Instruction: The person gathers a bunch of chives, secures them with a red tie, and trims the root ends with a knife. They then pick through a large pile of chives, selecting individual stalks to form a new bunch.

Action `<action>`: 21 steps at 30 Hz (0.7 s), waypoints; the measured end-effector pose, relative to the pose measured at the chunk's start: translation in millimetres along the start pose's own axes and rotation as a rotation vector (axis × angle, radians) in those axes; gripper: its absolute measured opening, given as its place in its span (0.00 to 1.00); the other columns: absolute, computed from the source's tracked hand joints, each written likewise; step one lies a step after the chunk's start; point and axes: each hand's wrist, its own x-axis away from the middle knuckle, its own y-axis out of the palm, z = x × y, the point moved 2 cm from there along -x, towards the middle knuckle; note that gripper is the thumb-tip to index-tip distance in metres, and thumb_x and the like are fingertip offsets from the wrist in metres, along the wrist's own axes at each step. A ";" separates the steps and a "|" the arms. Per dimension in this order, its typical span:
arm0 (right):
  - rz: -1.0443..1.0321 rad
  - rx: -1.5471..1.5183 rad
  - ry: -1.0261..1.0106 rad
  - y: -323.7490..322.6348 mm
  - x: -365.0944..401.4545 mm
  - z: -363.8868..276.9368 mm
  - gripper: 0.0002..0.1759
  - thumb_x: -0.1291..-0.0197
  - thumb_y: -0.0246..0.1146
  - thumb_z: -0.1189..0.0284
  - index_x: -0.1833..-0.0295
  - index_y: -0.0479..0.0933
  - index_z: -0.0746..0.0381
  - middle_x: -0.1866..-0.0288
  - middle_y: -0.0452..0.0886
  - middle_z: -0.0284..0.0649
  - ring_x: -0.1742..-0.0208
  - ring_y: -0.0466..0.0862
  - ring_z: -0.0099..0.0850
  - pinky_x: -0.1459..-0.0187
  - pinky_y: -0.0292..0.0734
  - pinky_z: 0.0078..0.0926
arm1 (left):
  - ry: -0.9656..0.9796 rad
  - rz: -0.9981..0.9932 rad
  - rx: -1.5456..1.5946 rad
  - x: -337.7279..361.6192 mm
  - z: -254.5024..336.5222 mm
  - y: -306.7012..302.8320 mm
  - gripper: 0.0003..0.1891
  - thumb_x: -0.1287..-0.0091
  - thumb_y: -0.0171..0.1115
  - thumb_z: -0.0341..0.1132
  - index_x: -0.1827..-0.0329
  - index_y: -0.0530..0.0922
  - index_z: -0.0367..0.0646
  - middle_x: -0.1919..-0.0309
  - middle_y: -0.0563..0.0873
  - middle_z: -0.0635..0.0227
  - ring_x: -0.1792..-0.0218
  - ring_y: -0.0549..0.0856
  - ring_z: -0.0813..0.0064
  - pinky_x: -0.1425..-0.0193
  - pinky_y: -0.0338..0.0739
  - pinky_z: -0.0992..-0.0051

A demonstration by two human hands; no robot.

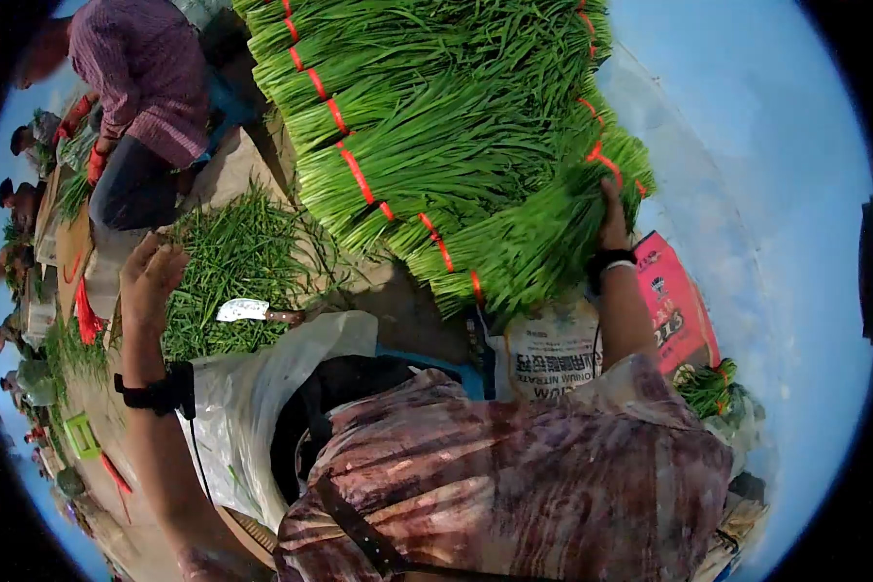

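My left hand (153, 276) is raised at the left with nothing in it, its fingers loosely bent and apart. My right hand (613, 218) is at the leafy end of the nearest garlic chive bundle (543, 238), fingers along its outer side; the thumb is hidden by the leaves. This bundle lies against the front of a large stack of garlic chives (446, 126), tied with red bands near both ends. A cleaver (244, 310) with a dark handle rests on loose green leaves (228, 252), to the right of my left hand and below it.
Printed sacks, one white (553, 349) and one pink (674, 301), lie by my right arm. Clear plastic sheeting (262, 388) covers part of my lap. A co-worker (145, 87) in red gloves sits at upper left. More people, red ties (89, 312) and a green crate (82, 436) line the left.
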 end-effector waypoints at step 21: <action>0.540 1.489 -0.052 -37.7 -116.1 40.7 0.19 0.45 0.61 0.68 0.52 0.72 0.72 0.58 0.78 0.61 0.57 0.81 0.52 0.55 0.77 0.46 | -0.032 0.104 -0.152 44.6 -6.6 -51.0 0.26 0.35 0.59 0.34 0.38 0.65 0.28 0.58 0.83 0.59 0.60 0.83 0.73 0.60 0.76 0.77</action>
